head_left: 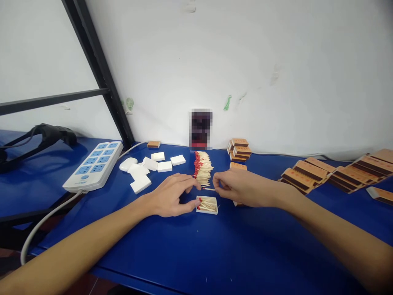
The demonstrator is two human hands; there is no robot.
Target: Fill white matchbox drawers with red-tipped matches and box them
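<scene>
My left hand (176,194) lies low over the table, thumb and fingers apart. Its thumb tip is at the left edge of a small white matchbox tray (217,209), which has red-headed matches (208,203) in it. Its other fingertips are by the near end of a long pile of matches (203,168), heads to the left. Closed in a pinch, my right hand (231,186) has the plain end of a single match (209,189) at its fingertips, between pile and tray. Matchboxes (238,166) behind and under my right hand are partly hidden.
Several white trays (165,166) lie on the blue table (184,250) at the left, beside a power strip (96,166). Matchboxes (240,150) are stacked at the back. Flat matchbox sleeves (310,170) fan out at the right. A blurred-out object (201,129) leans against the wall.
</scene>
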